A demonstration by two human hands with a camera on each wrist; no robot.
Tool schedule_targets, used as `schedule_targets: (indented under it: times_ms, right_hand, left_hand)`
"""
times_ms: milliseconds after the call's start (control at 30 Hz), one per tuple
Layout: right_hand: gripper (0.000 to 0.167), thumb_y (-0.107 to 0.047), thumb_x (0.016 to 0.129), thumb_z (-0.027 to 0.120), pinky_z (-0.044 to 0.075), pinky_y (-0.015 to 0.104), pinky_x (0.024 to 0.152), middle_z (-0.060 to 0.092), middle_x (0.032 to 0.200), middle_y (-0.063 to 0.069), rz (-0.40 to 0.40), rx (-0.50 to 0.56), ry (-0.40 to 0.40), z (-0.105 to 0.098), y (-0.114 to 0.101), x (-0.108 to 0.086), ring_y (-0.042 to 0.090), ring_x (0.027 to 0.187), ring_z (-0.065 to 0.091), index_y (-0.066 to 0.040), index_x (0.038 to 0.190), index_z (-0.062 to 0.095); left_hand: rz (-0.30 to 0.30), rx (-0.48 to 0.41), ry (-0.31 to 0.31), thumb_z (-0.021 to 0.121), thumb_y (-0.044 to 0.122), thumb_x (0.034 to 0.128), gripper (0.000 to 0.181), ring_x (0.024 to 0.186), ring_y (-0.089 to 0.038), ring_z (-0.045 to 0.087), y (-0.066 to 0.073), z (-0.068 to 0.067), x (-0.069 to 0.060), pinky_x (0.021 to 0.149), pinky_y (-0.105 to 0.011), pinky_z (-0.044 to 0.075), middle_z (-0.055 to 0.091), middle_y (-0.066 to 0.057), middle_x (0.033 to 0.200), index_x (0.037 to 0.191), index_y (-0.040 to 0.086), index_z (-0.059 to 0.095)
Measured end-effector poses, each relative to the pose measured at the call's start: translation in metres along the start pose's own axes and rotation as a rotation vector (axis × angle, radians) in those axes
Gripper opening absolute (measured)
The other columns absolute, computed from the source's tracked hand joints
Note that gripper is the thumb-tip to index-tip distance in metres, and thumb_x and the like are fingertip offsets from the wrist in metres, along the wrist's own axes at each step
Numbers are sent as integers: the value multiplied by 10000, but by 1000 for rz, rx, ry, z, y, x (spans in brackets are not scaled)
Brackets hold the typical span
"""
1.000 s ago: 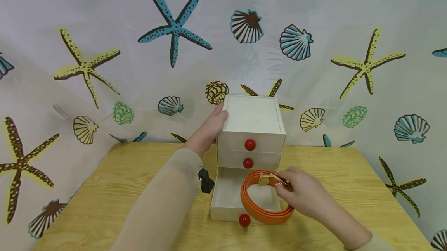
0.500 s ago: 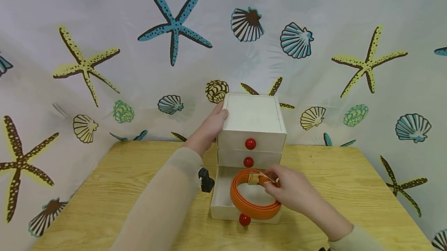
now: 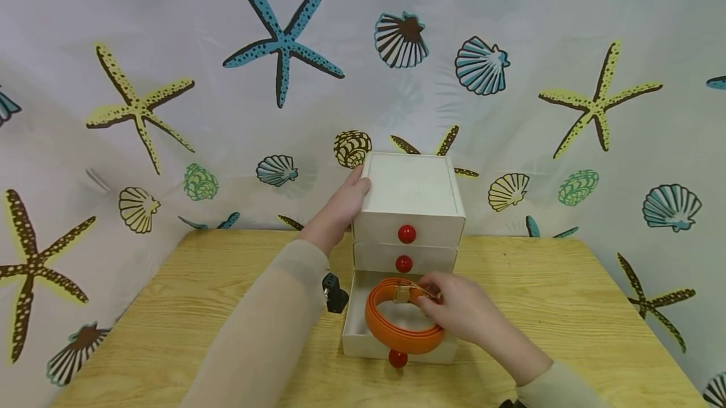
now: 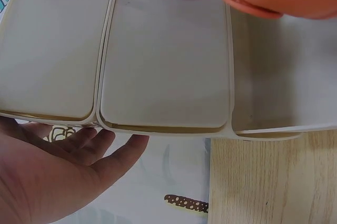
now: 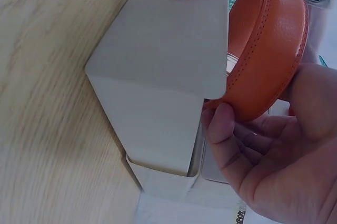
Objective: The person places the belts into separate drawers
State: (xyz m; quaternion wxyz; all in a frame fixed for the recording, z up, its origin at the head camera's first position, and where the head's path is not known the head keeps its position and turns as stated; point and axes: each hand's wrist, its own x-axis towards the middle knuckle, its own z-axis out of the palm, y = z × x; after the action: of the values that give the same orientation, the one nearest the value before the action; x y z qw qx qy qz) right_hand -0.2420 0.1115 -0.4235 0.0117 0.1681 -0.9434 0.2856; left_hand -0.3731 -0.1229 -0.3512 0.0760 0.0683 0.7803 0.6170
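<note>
A coiled orange belt (image 3: 404,334) with a gold buckle (image 3: 401,293) is pinched at its right side by my right hand (image 3: 462,307). It hangs over the pulled-out bottom drawer (image 3: 353,326) of a small white chest of drawers (image 3: 411,184). In the right wrist view the belt (image 5: 271,50) is partly behind the drawer front (image 5: 158,40). My left hand (image 3: 341,206) rests against the left side of the chest, its fingers extended along the wall in the left wrist view. The upper two drawers, each with a red knob (image 3: 406,233), are closed.
The chest stands on a wooden table (image 3: 244,288) near its back edge. Behind hangs a pale curtain (image 3: 340,111) printed with starfish and shells. A black wrist device (image 3: 334,293) sits on my left sleeve.
My right hand has carried the belt left and slightly lower, from the drawer's right side to over its middle. My left hand and the chest stay where they were.
</note>
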Motion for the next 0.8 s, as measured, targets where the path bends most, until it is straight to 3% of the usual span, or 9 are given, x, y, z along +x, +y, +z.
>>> schedule_targets:
  times_ms: [367,800]
  right_hand:
    - [100,-168,1006,793,559,419,774,731,924,-33,10,-45,26,8,-3,6,152,807,610,-106,1085,793]
    - [104,-157,987,774,513,382,687,710,873,-15,29,-81,102,17,-2,10,170,749,585,-82,1059,785]
  left_hand:
    - [-7,9,6,295,407,1190,661,1672,-374,142,1,0,-1,1258,-745,207,99,-64,1854,1799,289,67]
    - [0,7,13,303,399,1183,658,1661,-386,174,1,0,-1,1250,-742,228,132,-74,1847,1798,299,93]
